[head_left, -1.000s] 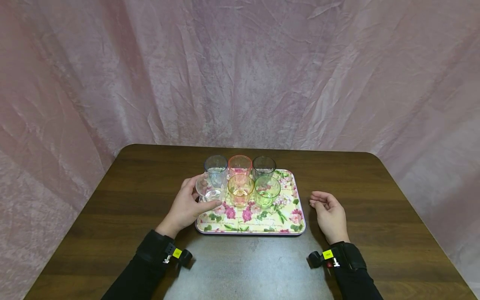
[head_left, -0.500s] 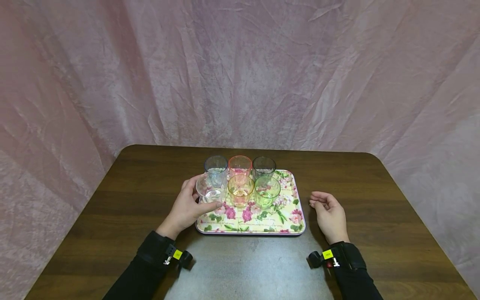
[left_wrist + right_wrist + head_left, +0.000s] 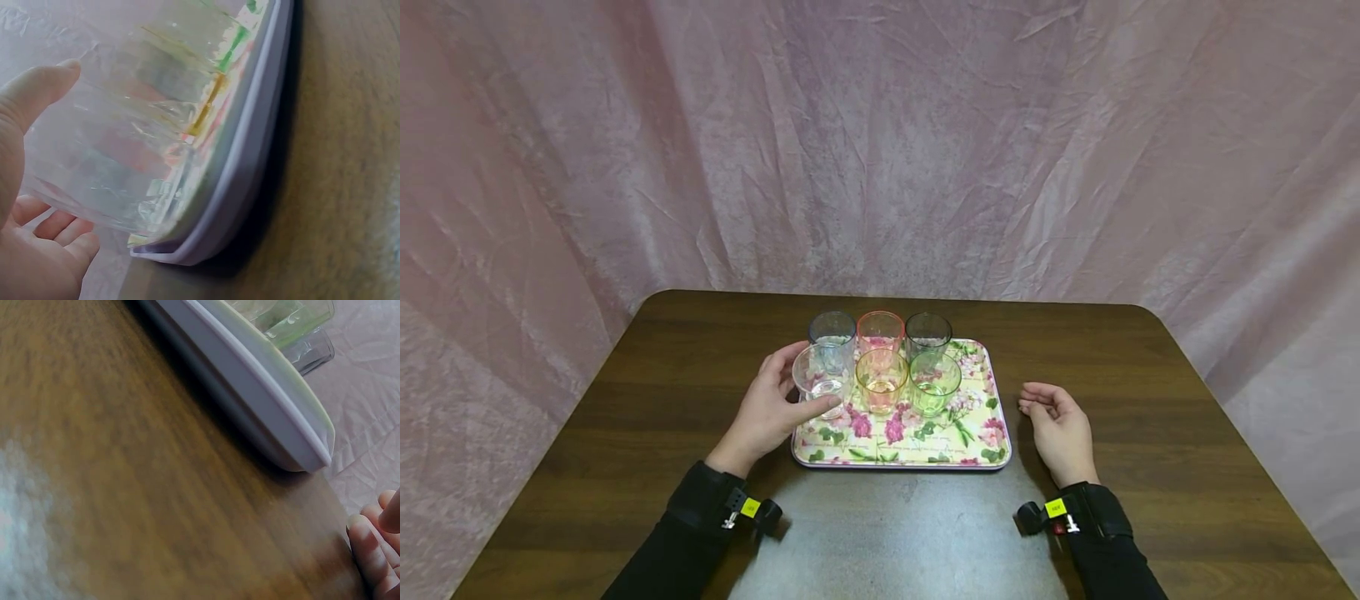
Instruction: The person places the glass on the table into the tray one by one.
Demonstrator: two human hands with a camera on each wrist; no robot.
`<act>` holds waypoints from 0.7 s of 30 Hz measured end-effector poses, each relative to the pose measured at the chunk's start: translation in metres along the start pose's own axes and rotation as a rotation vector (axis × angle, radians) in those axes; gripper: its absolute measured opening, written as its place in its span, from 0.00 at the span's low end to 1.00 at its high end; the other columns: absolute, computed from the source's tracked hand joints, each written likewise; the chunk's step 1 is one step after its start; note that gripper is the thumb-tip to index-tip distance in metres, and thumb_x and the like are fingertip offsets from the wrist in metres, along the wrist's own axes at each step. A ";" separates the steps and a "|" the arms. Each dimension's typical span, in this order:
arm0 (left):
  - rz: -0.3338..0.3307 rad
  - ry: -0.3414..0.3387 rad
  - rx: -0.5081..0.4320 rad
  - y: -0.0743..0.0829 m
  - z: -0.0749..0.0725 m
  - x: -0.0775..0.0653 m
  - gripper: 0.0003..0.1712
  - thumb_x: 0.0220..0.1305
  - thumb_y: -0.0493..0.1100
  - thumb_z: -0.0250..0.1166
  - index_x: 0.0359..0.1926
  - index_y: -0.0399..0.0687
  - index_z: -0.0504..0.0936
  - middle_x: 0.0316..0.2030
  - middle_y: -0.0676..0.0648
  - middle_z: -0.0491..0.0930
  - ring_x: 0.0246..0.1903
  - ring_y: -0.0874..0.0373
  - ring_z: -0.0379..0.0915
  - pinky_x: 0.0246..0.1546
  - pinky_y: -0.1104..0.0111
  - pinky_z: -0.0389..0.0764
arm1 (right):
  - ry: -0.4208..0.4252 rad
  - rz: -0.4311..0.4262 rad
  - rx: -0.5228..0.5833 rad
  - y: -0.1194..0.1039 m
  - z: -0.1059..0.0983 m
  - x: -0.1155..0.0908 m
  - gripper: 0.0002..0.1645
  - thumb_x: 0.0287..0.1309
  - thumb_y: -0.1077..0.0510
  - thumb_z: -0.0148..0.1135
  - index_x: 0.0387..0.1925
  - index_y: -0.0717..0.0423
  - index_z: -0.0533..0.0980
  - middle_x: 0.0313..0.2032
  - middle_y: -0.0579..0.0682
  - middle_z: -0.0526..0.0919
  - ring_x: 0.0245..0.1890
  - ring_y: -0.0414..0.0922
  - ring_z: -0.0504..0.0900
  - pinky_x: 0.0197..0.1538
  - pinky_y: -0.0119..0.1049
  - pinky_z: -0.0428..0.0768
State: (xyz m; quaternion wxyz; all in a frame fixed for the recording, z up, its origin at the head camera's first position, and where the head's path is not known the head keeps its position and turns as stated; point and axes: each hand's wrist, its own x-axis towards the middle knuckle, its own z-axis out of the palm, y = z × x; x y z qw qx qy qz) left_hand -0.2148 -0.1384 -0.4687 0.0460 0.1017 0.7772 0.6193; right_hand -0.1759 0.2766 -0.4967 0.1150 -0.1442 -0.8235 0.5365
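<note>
My left hand (image 3: 765,417) is around the left side of a clear glass (image 3: 822,371), which stands upright on a flowered tray (image 3: 895,454). In the left wrist view the thumb (image 3: 47,87) lies straight on one side of the glass and the other fingers are loosely bent on the opposite side; firm contact is not plain. Beside it stand a yellow glass (image 3: 882,383) and a green glass (image 3: 935,383). Behind are a blue-grey glass (image 3: 832,329), a red-rimmed glass (image 3: 881,327) and a dark grey glass (image 3: 928,331). My right hand (image 3: 1060,433) rests on the table, loosely curled, holding nothing.
The tray lies on a brown wooden table (image 3: 1150,433), its raised rim (image 3: 250,394) visible from the right wrist. A greyish glare covers the table's front middle. Pink cloth (image 3: 880,167) hangs behind the table.
My left hand has shifted slightly left and away from me, its thumb lifting a little beside the clear glass. The glasses, tray and right hand have stayed in place.
</note>
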 end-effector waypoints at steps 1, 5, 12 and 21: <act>0.005 0.002 -0.004 0.001 -0.001 0.000 0.57 0.63 0.38 0.82 0.84 0.41 0.57 0.81 0.36 0.56 0.84 0.38 0.56 0.83 0.49 0.64 | 0.000 0.002 -0.002 0.000 0.000 0.000 0.18 0.81 0.65 0.53 0.64 0.64 0.79 0.59 0.65 0.86 0.44 0.28 0.83 0.50 0.13 0.80; 0.016 0.028 -0.023 0.007 -0.006 -0.003 0.56 0.63 0.36 0.81 0.84 0.38 0.57 0.82 0.36 0.57 0.84 0.41 0.57 0.84 0.51 0.61 | -0.003 0.004 -0.009 0.001 0.000 0.000 0.17 0.81 0.65 0.53 0.64 0.64 0.79 0.59 0.65 0.86 0.44 0.27 0.83 0.50 0.12 0.80; 0.030 0.099 -0.023 0.019 -0.022 -0.010 0.53 0.68 0.39 0.79 0.84 0.39 0.58 0.83 0.39 0.61 0.84 0.44 0.56 0.87 0.54 0.57 | -0.012 -0.002 -0.017 0.001 0.001 0.002 0.18 0.82 0.64 0.54 0.64 0.63 0.79 0.60 0.64 0.87 0.44 0.27 0.83 0.49 0.12 0.80; 0.091 0.145 0.000 0.022 -0.030 -0.009 0.38 0.81 0.40 0.66 0.82 0.36 0.62 0.82 0.37 0.66 0.83 0.44 0.60 0.86 0.48 0.58 | -0.005 0.020 -0.025 0.002 -0.001 -0.001 0.18 0.83 0.62 0.54 0.65 0.62 0.79 0.60 0.63 0.86 0.46 0.30 0.84 0.50 0.12 0.79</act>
